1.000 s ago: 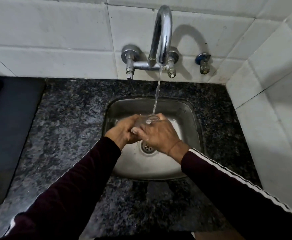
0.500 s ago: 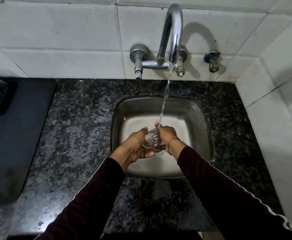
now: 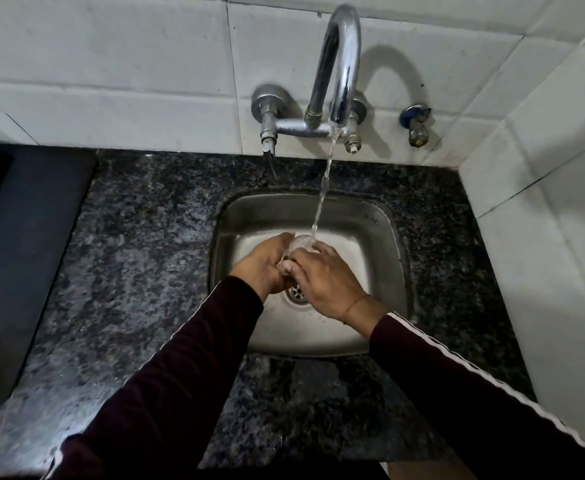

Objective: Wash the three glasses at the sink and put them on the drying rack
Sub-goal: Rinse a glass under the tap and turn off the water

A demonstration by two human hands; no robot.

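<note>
Dark slab (image 3: 14,271): flat, matt, lying on the far left of the counter.
Counter (image 3: 138,258): dark speckled granite surrounding the sink on the left, near and right sides.
Left hand (image 3: 261,263): over the sink basin, left of the glass, fingers curled round the glass's left side and grasping it.
Glass (image 3: 299,244): clear tumbler, held between both hands above the basin, just far of the drain; mostly covered by fingers, only its upper part shows.
Drain (image 3: 297,293): round metal strainer in the sink floor, partly hidden under the hands.
Water stream (image 3: 324,188): thin, falling from the spout onto the glass.
Tap (image 3: 339,64): chrome gooseneck, wall-mounted on white tile, far of the sink.
Right hand (image 3: 327,280): right of the glass, palm down, fingers wrapped over the glass's right and near side, grasping it.
Sink (image 3: 381,237): small square steel basin, wet.
Side valve (image 3: 417,124): small, on the tile right of the tap.
</note>
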